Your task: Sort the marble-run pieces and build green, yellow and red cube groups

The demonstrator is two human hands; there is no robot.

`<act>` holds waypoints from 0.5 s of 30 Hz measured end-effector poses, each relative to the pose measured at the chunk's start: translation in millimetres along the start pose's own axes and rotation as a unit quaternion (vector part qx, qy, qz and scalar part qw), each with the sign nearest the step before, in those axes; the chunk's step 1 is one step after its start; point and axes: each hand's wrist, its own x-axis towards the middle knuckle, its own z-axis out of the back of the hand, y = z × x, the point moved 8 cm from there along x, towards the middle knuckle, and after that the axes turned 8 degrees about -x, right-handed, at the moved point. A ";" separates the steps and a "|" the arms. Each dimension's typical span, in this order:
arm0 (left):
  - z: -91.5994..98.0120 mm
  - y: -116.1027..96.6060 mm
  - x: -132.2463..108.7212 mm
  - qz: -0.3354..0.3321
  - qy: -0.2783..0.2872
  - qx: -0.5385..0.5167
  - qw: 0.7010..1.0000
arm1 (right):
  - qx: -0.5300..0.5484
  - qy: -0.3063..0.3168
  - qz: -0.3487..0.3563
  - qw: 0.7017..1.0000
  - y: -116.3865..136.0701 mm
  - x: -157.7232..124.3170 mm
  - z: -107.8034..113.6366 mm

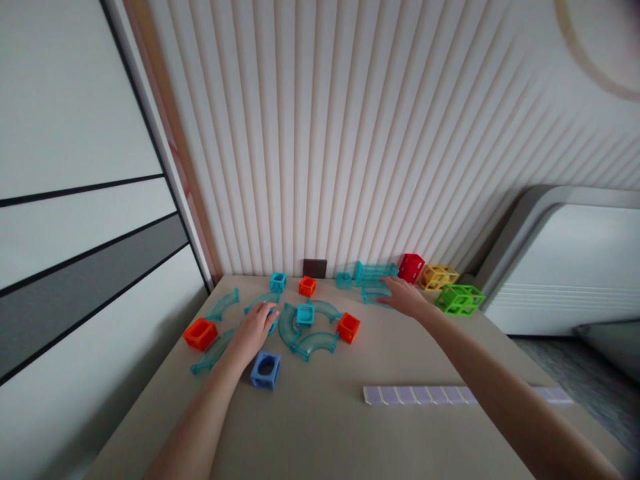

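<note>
My left hand [253, 328] has its fingers closed over a light-blue cube block [273, 324], most of which they hide. Curved translucent teal track pieces [220, 348] lie around it, with a dark-blue cube block [265, 371] just nearer to me. At the back right my right hand [404, 297] reaches with its fingers stretched and apart, over the straight translucent teal track pieces [376, 293]; whether the fingertips touch them I cannot tell. Another light-blue cube block [305, 315] sits between the curved tracks, close to an orange cube block [349, 327].
Red cubes [411, 268], yellow cubes [439, 277] and green cubes [460, 299] stand at the back right. A row of lilac tiles [415, 395] lies across the table [320, 433], partly under my right forearm. A ribbed wall [280, 133] closes off the back, and a white cabinet [75, 267] the left.
</note>
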 end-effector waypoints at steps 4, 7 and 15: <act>2.0 -0.6 -0.2 0.005 0.023 0.041 0.999 | -0.011 0.028 -0.009 1.000 -13.3 -7.6 -19.3; 4.3 -1.4 -0.3 0.007 0.029 0.069 0.997 | -0.019 0.030 -0.022 0.999 -12.3 -7.4 -25.0; 12.6 -12.6 -1.6 -0.015 0.008 0.122 0.992 | 0.034 -0.022 -0.034 0.999 -2.1 -15.0 -15.1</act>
